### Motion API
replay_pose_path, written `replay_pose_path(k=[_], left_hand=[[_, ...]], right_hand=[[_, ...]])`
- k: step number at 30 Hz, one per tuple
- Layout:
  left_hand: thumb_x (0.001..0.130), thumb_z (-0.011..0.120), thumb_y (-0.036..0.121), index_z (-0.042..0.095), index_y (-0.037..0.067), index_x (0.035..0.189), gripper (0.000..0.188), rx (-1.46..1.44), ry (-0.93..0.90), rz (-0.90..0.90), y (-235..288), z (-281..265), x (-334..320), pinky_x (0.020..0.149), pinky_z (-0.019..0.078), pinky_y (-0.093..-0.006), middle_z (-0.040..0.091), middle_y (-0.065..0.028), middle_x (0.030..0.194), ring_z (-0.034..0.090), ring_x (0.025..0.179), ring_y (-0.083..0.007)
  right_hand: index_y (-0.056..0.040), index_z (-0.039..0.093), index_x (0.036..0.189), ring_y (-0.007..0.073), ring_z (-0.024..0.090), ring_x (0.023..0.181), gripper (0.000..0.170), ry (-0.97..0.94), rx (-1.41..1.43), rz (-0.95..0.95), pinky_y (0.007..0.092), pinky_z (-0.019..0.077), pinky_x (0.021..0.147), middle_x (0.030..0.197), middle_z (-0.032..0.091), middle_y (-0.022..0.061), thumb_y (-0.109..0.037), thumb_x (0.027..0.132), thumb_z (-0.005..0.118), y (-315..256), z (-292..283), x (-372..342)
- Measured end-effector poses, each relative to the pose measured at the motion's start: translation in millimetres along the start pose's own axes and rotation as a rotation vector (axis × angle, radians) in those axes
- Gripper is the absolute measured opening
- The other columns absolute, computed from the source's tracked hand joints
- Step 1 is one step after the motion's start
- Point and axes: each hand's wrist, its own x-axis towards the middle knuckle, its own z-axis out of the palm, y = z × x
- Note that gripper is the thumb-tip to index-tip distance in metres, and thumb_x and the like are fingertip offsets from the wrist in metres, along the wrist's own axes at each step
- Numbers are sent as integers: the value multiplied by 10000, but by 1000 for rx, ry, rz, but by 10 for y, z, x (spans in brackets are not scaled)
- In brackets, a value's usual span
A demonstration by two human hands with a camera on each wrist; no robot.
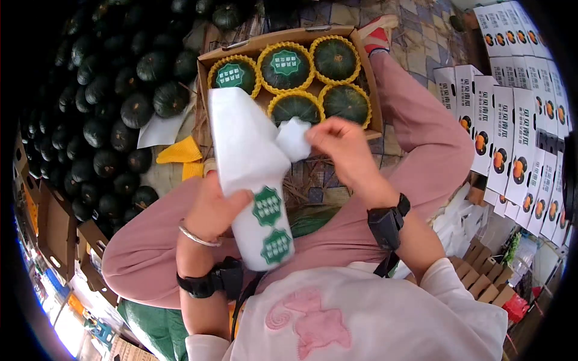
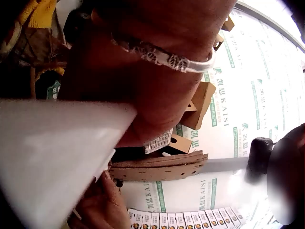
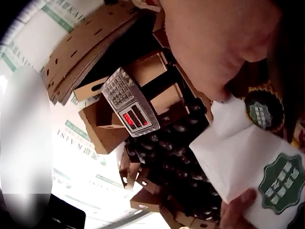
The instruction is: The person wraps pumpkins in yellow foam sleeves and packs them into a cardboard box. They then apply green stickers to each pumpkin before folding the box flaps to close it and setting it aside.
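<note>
In the head view the left hand (image 1: pixel 214 207) grips a white sheet strip (image 1: pixel 247 144) bearing green scalloped labels (image 1: pixel 276 245). The thumb lies over its front. The right hand (image 1: pixel 346 150) pinches a small white piece (image 1: pixel 294 139) at the strip's right edge; whether it is detached cannot be told. Above the hands stands an open cardboard box (image 1: pixel 374 108) with several dark green pumpkins (image 1: pixel 335 59) in yellow foam nets. Two in the back row carry green labels (image 1: pixel 285 62). The strip partly covers the box's front left. The right wrist view shows the strip (image 3: pixel 228 152) between both hands.
Many loose dark pumpkins (image 1: pixel 153 66) lie at the left. Yellow foam nets (image 1: pixel 180 151) sit beside the box. Printed white cartons (image 1: pixel 500 132) are stacked at the right. A scale display (image 3: pixel 136 119) shows in the right wrist view. Crossed legs (image 1: pixel 421 132) flank the hands.
</note>
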Motion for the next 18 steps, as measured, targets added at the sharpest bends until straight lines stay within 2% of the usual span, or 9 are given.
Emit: replay_pose_path(k=[2, 3, 6, 8, 10, 11, 14, 15, 18], left_hand=[[803, 542, -15, 601, -31, 1119, 322, 43, 136, 43, 79, 0, 3, 761, 515, -292, 666, -76, 995, 631, 884, -149], [805, 540, -13, 601, -33, 1118, 320, 34, 170, 43, 74, -42, 24, 758, 514, -292, 666, -77, 994, 631, 881, -150], [808, 543, -3, 597, -46, 1106, 305, 8, 231, 128, 99, -51, 27, 744, 509, -289, 663, -77, 981, 626, 865, -154], [810, 547, 3, 592, -50, 1105, 303, 11, 304, 229, 86, -63, 12, 741, 505, -289, 660, -79, 978, 623, 856, -154], [807, 555, 7, 583, -54, 1113, 314, 79, 338, 172, 93, -169, -2, 749, 500, -287, 653, -79, 991, 618, 865, -151], [805, 559, 9, 579, -56, 1117, 320, 119, 342, 138, 94, -200, 16, 754, 497, -286, 649, -80, 998, 615, 870, -150], [781, 581, 33, 550, -67, 1164, 396, 30, 289, 161, 61, -124, 167, 788, 482, -288, 641, -111, 1028, 612, 903, -180], [779, 584, 20, 535, -70, 1182, 415, 47, 279, 183, 95, -92, 196, 808, 480, -290, 628, -120, 1075, 606, 932, -187], [772, 589, -9, 503, -69, 1215, 455, 78, 368, 283, 86, -109, 212, 829, 478, -297, 608, -123, 1123, 600, 964, -195]], right_hand=[[23, 652, 865, 158, 613, 703, 116, 161, -462, -303, 279, 503, 668, 826, 667, 77, -92, 855, 646, -115, 22, 92], [-8, 640, 817, 255, 612, 788, 41, 171, -705, -659, 330, 508, 717, 855, 645, 94, -49, 817, 637, -34, 34, 205], [-18, 626, 810, 317, 562, 925, 52, -198, -1267, -1028, 373, 494, 784, 916, 626, 96, -20, 758, 635, 374, -161, 438], [-12, 630, 857, 292, 526, 986, 119, -264, -1312, -952, 388, 469, 834, 1029, 599, 101, -61, 749, 642, 305, -148, 352], [-13, 636, 872, 299, 534, 967, 139, -356, -1355, -749, 393, 460, 854, 1074, 588, 112, -100, 764, 650, 259, -123, 279], [-40, 621, 1084, 353, 493, 1103, 335, -297, -1321, -562, 444, 403, 953, 1226, 525, 165, -235, 813, 649, 187, -55, 274], [-114, 482, 1335, 421, 370, 1269, 562, -60, -1519, -779, 513, 310, 1039, 1382, 401, 223, -384, 860, 612, 379, 52, 505], [-181, 319, 1458, 447, 239, 1358, 692, -130, -1598, -607, 558, 246, 1072, 1475, 262, 254, -474, 881, 563, 392, 84, 546], [-142, 354, 1441, 450, 208, 1374, 693, -215, -1643, -457, 571, 236, 1076, 1485, 230, 273, -522, 891, 534, 205, 110, 439]])
